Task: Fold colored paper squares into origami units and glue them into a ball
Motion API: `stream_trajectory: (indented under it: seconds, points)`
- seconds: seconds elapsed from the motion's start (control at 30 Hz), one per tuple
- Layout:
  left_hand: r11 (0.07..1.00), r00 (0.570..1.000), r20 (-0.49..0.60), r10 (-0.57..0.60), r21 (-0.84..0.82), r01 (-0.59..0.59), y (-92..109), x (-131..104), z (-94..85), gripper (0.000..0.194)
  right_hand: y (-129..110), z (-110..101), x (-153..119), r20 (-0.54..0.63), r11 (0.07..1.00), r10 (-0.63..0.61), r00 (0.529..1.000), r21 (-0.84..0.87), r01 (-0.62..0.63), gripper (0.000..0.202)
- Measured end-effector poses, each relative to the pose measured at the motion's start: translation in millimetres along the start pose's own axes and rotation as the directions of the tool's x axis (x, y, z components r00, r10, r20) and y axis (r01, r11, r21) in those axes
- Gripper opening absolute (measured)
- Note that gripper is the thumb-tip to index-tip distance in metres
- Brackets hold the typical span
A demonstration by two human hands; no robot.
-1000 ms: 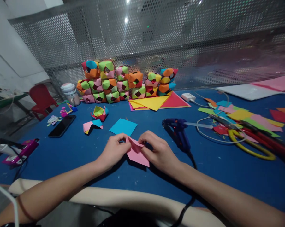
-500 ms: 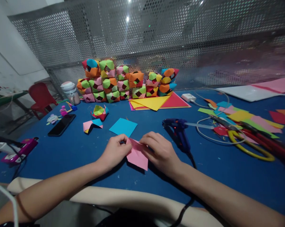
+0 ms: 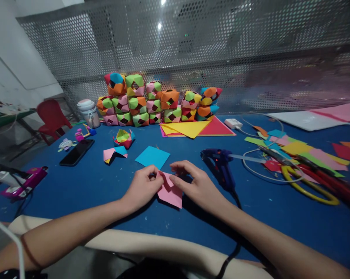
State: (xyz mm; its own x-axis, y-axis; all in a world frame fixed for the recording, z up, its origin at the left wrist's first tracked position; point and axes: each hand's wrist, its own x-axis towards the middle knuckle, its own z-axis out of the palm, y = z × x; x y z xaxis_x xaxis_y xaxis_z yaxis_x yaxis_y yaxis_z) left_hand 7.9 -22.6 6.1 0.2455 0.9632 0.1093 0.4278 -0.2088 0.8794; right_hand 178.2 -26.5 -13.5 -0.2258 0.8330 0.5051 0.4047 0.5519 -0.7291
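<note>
At the near middle of the blue tabletop (image 3: 84,184), the left hand (image 3: 142,188) pinches a partly folded pink paper (image 3: 172,197). The right hand (image 3: 196,185) has just parted its fingers, thumb at the paper, leaving the left to steady the fold.

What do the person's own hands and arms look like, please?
The left hand and right hand wear no visible gloves or rings; the forearms are bare. Black fabric with white spots, perhaps a sleeve, shows at lower left. A thin, dark, curved line crosses the left forearm; cord or shadow, I cannot tell.
</note>
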Motion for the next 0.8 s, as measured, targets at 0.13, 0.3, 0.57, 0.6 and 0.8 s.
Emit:
stream_trajectory:
  seconds: [0.13,0.3,0.57,0.6,0.8]
  points:
    - [0.999,1.000,0.015,-0.013,-0.040,0.014,1.0,-1.0,0.7,0.012,0.6,-0.4,0.1,0.097,0.998,0.046,0.994,0.027,-0.049,0.015]
    - [0.990,0.998,0.053,-0.046,-0.131,0.052,2.5,-2.4,1.4,0.010,-0.9,1.1,0.2,0.045,0.998,0.058,0.997,0.022,-0.059,0.014]
    - [0.980,0.994,0.087,-0.071,-0.181,0.086,4.1,-3.0,1.8,0.011,-2.0,0.6,-0.9,0.018,0.998,0.058,0.998,0.017,-0.058,0.012]
    - [0.979,0.993,0.093,-0.076,-0.182,0.091,3.9,-2.9,1.9,0.011,-2.2,0.4,-1.2,0.013,0.998,0.055,0.998,0.016,-0.055,0.013]
    - [0.974,0.989,0.115,-0.089,-0.199,0.111,3.0,-2.9,2.6,0.015,-1.9,1.0,-1.8,-0.008,1.000,0.028,1.000,-0.002,-0.028,0.015]
